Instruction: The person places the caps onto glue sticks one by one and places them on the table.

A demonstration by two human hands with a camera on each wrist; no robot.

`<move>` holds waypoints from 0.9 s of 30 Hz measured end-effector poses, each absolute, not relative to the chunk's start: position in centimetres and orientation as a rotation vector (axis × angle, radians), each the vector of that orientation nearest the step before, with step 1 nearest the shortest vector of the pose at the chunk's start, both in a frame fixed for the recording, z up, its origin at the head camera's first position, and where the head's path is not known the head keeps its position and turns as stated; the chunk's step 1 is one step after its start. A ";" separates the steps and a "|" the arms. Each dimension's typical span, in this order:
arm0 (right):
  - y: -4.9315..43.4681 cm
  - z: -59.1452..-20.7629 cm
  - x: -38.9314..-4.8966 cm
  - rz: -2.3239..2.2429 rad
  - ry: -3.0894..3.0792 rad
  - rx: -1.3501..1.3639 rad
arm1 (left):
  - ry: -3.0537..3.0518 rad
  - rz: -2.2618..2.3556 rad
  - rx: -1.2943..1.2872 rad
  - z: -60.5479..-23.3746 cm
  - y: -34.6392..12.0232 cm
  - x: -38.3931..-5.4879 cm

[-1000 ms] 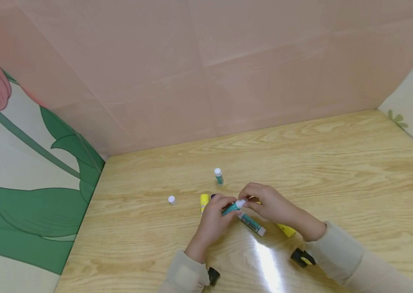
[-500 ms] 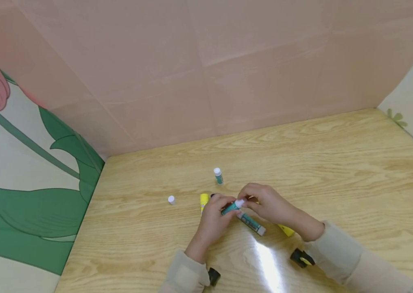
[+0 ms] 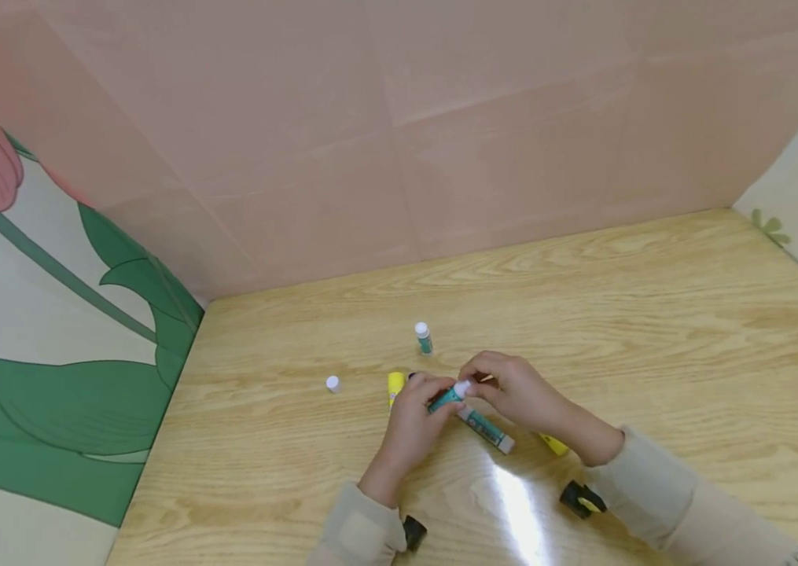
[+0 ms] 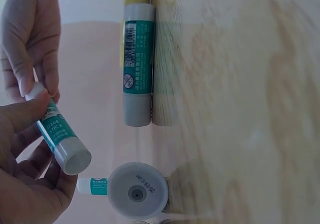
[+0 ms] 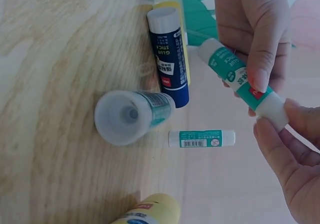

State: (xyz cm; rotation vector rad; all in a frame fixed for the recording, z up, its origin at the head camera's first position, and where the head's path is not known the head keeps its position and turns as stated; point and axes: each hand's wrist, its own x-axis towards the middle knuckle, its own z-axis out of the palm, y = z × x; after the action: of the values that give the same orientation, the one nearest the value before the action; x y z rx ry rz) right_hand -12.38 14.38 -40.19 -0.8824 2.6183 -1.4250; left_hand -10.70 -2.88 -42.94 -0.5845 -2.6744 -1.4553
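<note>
In the head view, my left hand (image 3: 413, 417) holds a teal-and-white glue stick (image 3: 446, 398) by its body, tilted above the table. My right hand (image 3: 519, 393) pinches the white cap (image 5: 273, 113) at its upper end between thumb and fingers. The stick's round white base (image 4: 77, 162) faces the camera in the left wrist view. Just below the hands, a larger teal glue stick (image 3: 485, 429) lies on the table. A small teal glue stick (image 3: 424, 339) stands upright behind them. A navy glue stick (image 5: 170, 57) lies near the left hand, mostly hidden in the head view.
A loose white cap (image 3: 332, 384) sits to the left on the wooden table (image 3: 250, 472). One yellow glue stick (image 3: 395, 387) is beside the left hand; another yellow object (image 3: 554, 444) lies partly under the right forearm. Black pieces (image 3: 582, 499) show at the sleeves. A pinkish wall (image 3: 399, 157) borders the table's back.
The right fingers have shifted slightly left, closer to the left hand, with the white cap still pinched. The left hand and the things on the table stay in place.
</note>
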 end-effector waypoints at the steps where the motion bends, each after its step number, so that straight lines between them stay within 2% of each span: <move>1: 14.4 -40.3 -12.4 -1.440 2.609 -0.876 | -2.674 -1.456 -0.583 -43.0 -2.9 -10.7; 27: 14.0 -40.8 -12.4 -1.498 2.579 -0.797 | -2.746 -1.474 -0.527 -43.0 -3.1 -10.5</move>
State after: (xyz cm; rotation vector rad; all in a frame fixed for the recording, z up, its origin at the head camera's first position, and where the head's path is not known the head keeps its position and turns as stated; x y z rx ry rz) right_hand -12.41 14.01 -40.84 -0.7969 2.5793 -1.4981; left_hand -10.46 -3.14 -42.95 -0.5265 -2.7455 -1.4737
